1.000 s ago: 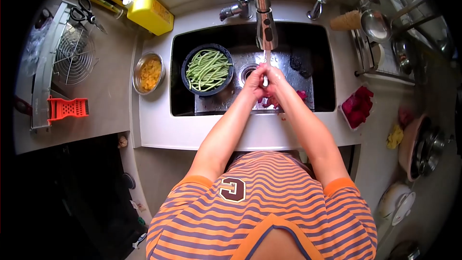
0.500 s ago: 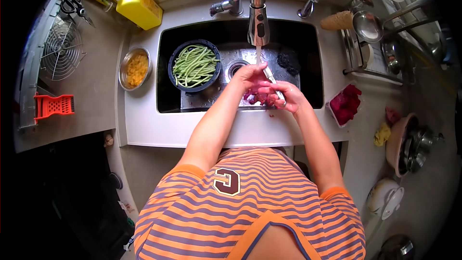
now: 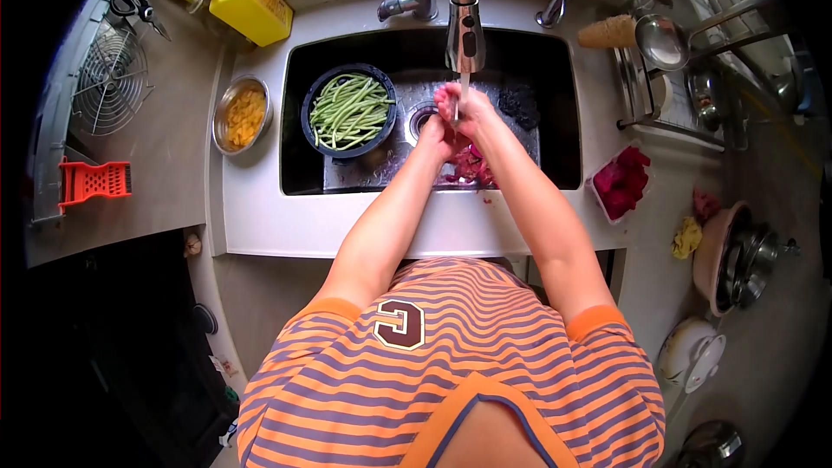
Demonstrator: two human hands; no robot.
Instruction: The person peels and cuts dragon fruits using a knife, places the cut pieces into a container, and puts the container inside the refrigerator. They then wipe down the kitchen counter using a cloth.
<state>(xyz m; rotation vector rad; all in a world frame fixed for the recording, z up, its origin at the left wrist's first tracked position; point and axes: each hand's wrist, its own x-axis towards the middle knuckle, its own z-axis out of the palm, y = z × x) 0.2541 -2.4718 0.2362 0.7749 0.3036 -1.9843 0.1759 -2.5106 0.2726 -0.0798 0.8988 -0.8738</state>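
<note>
My right hand (image 3: 469, 110) is in the stream of water under the tap (image 3: 465, 39), its fingers curled. A thin light strip shows near its palm; I cannot make out whether it is the white-handled tool from before or water. My left hand (image 3: 438, 139) is just below and against the right one, its fingers mostly hidden. Dark red and pink peelings (image 3: 473, 166) lie in the sink (image 3: 347, 175) beneath my hands. To the left, a black colander (image 3: 309, 126) full of green beans (image 3: 351, 111) stands in the sink, beside the drain (image 3: 420, 120).
A steel bowl of orange pieces (image 3: 243, 119) stands left of the sink, a yellow jug (image 3: 251, 9) behind it. A red grater (image 3: 95, 183) lies further left. At right are a tub of dark red pieces (image 3: 620, 184), a dish rack (image 3: 667, 121) and a pink basin (image 3: 716, 269).
My right hand has moved up and left into the water, over my left hand, which has dropped slightly. The white-handled tool that showed between them is no longer clearly visible.
</note>
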